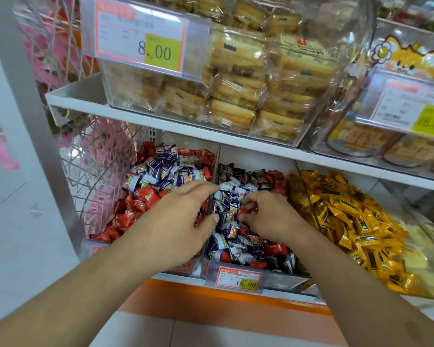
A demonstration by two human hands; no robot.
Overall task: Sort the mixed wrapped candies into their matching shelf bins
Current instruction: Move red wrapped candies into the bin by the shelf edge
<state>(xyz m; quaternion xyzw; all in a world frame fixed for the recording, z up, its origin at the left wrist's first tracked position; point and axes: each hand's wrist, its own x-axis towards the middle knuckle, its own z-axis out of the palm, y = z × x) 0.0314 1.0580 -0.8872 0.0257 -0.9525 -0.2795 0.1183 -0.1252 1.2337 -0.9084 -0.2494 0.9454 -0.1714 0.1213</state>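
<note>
Picking step: right hand (268, 216) pinched a red candy (244, 210) in the mostly blue middle bin (236, 271); left hand (183, 216) hovered, fingers relaxed, empty. Next, probably: carry it over the divider (214, 176) into the left bin (140, 204).

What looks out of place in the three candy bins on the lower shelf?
The left bin holds mostly red wrapped candies, but blue-and-white wrapped candies are piled at its back. The middle bin, mostly blue-and-white, has stray red ones. The yellow wrapped candies look unmixed.

White shelf (185, 126); orange trim (211, 299); pale floor (145, 329)
</note>
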